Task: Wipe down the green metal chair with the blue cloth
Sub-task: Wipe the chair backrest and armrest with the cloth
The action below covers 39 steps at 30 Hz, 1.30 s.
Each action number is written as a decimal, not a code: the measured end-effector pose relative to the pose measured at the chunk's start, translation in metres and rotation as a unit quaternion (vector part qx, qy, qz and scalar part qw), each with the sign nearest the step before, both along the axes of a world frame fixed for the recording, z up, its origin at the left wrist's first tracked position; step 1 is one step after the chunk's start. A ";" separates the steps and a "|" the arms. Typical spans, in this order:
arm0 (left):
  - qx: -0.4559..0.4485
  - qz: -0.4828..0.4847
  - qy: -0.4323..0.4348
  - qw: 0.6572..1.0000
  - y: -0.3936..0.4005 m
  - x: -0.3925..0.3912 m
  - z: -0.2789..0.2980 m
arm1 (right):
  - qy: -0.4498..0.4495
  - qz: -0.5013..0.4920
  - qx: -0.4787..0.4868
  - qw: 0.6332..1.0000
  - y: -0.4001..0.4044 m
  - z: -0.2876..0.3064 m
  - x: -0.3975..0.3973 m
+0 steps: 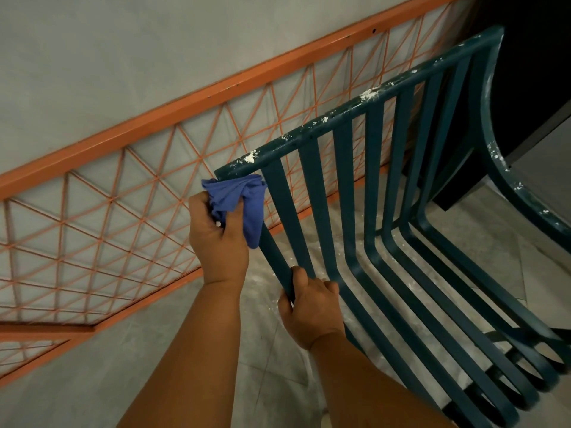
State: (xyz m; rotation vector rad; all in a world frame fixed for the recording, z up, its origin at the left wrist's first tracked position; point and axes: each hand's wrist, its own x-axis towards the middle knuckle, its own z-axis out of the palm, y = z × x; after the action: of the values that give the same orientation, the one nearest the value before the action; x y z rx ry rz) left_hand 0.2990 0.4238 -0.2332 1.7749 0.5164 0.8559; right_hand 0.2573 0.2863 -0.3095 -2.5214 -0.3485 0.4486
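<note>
The green metal chair (375,193) fills the right half of the view, its slatted back tilted towards me. White dust and flecks dot its top rail and right armrest. My left hand (217,239) grips the bunched blue cloth (239,200) and holds it against the left corner of the backrest, just under the top rail. My right hand (310,308) is curled round the chair's left side bar, lower down, thumb on top.
An orange metal railing (129,193) with a wire lattice runs diagonally behind the chair on the left. Grey tiled floor (272,375) lies below, with white powder scattered under the seat slats. A dark panel (534,63) stands at the upper right.
</note>
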 end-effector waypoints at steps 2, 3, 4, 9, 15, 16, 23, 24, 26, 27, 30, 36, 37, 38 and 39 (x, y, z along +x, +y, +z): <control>-0.031 0.017 0.002 0.999 -0.003 -0.001 -0.002 | -0.001 0.000 -0.003 1.000 0.000 -0.001 -0.001; -0.036 0.020 0.007 0.999 -0.006 -0.002 -0.003 | -0.004 -0.001 -0.004 1.000 0.001 -0.002 -0.001; -0.029 0.018 0.013 0.999 -0.011 -0.002 -0.003 | -0.008 0.000 -0.005 1.000 0.001 -0.002 -0.001; -0.041 -0.053 0.055 0.996 -0.017 0.000 -0.008 | -0.016 0.004 -0.009 1.000 0.002 0.000 0.000; -0.287 -0.222 0.126 0.923 0.014 -0.003 -0.015 | -0.016 0.008 -0.006 1.000 0.000 0.002 -0.001; -0.309 -0.238 0.132 0.911 0.016 -0.005 -0.015 | -0.019 0.006 -0.007 1.000 0.001 0.001 -0.001; -0.333 -0.296 0.155 0.882 0.025 -0.009 -0.004 | -0.017 -0.001 -0.007 1.000 0.002 0.000 -0.002; -0.340 -0.302 0.127 0.882 0.027 -0.007 0.001 | -0.014 0.000 -0.004 1.000 0.001 0.001 -0.001; -0.361 -0.300 0.044 0.882 0.035 0.001 0.011 | -0.007 0.000 -0.001 1.000 0.000 0.003 -0.001; -0.364 -0.297 0.007 0.883 0.039 0.004 0.015 | -0.006 0.001 -0.001 1.000 0.001 0.003 -0.002; -0.275 -0.286 -0.019 0.918 0.040 0.011 0.022 | -0.015 0.005 -0.010 1.000 0.002 0.004 -0.002; -0.094 -0.250 0.046 0.963 0.024 0.002 0.018 | -0.005 0.009 -0.019 1.000 0.002 0.003 0.000; -0.069 -0.250 0.049 0.965 0.025 0.003 0.020 | -0.006 0.011 -0.022 1.000 0.002 0.003 0.000; -0.048 -0.249 0.050 0.966 0.026 0.004 0.022 | -0.006 0.012 -0.024 1.000 0.002 0.003 0.000; -0.025 -0.239 0.051 0.969 0.026 0.006 0.023 | -0.006 0.013 -0.025 1.000 0.002 0.003 0.000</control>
State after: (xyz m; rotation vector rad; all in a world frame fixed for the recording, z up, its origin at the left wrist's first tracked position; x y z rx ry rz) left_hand 0.3046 0.4501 -0.2105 1.7978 0.1573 0.4123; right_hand 0.2576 0.2881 -0.3070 -2.5716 -0.3797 0.4585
